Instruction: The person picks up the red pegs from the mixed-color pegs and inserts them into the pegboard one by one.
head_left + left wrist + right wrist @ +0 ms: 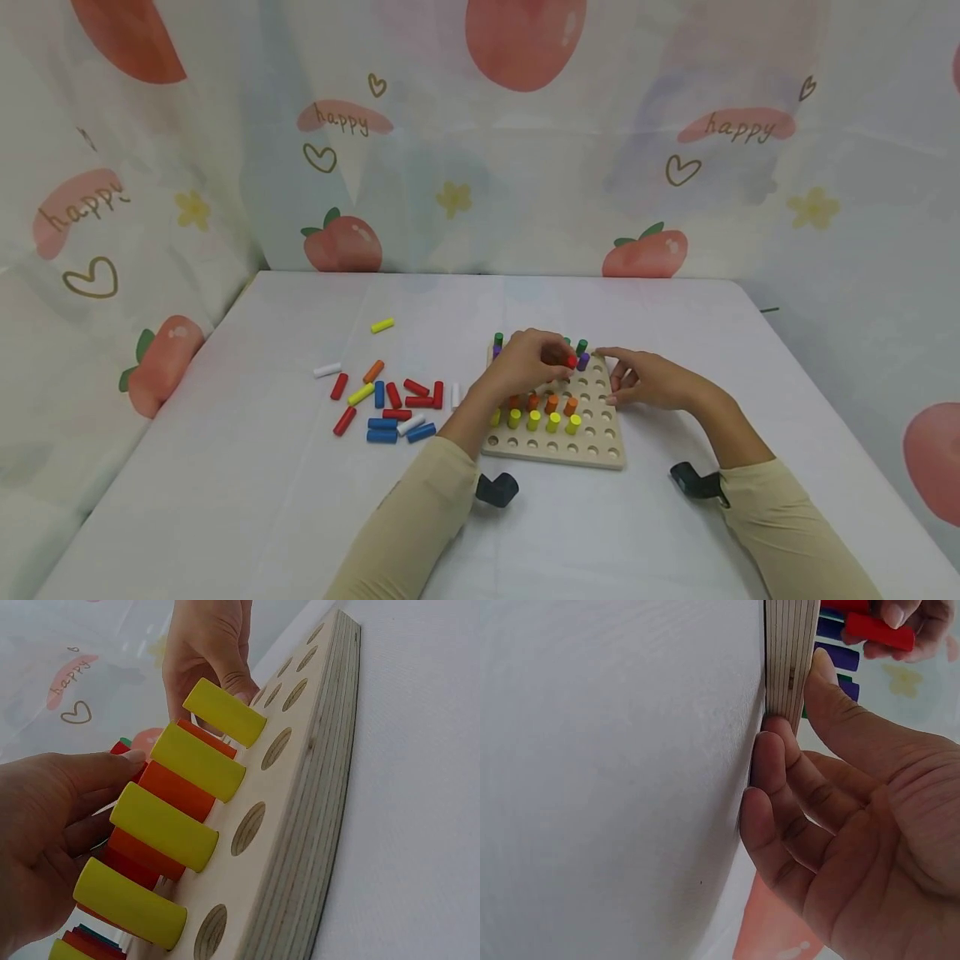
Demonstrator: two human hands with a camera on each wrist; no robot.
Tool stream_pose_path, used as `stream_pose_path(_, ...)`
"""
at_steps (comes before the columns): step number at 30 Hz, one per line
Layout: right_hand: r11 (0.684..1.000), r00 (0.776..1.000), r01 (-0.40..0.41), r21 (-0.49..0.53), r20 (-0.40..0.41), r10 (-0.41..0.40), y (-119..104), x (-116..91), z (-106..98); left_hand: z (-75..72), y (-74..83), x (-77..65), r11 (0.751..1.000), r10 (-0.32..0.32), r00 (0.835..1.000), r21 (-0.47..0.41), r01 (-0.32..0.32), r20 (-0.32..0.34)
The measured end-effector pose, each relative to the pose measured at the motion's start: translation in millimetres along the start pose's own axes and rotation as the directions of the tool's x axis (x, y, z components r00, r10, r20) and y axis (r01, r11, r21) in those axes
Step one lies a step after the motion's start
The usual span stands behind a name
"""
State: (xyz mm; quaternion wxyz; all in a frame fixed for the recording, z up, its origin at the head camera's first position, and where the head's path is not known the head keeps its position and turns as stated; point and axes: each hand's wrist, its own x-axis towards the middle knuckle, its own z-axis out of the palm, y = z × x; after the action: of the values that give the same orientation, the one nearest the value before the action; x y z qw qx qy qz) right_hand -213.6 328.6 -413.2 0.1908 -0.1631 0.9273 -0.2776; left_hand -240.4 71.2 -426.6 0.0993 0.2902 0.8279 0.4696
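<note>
My left hand [528,362] pinches a red peg [881,631] between thumb and fingers, above the far part of a wooden pegboard [555,454]. At the board's right edge, my right hand [652,379] grips the rim, its thumb by the upper face and bent fingers against the side. Yellow pegs [199,761] stand in a row near the board's front, with orange pegs [176,791] behind them. Purple pegs [583,362] and green pegs [582,346] stand at the far end. My left hand and forearm hide part of the board.
Left of the board lie several loose pegs: red pegs [393,395], blue pegs [382,436], white pegs [327,370], an orange peg [373,371] and yellow pegs [361,394]. One yellow peg [382,325] lies farther back. A white cloth [225,467] covers the table.
</note>
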Motion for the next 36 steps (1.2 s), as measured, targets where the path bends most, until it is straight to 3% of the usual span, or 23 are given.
stream_pose_path(16,1.0,1.0,0.005,-0.006,-0.003,-0.006,-4.3,-1.6,-0.2,5.3,-0.1,-0.2,0.996,-0.005,1.0,0.091,0.003,0.015)
stream_pose_path(36,1.0,1.0,0.01,-0.02,-0.005,-0.01,-2.9,-1.4,0.4,6.7,-1.5,-1.3,0.99,-0.007,1.0,0.138,0.004,0.017)
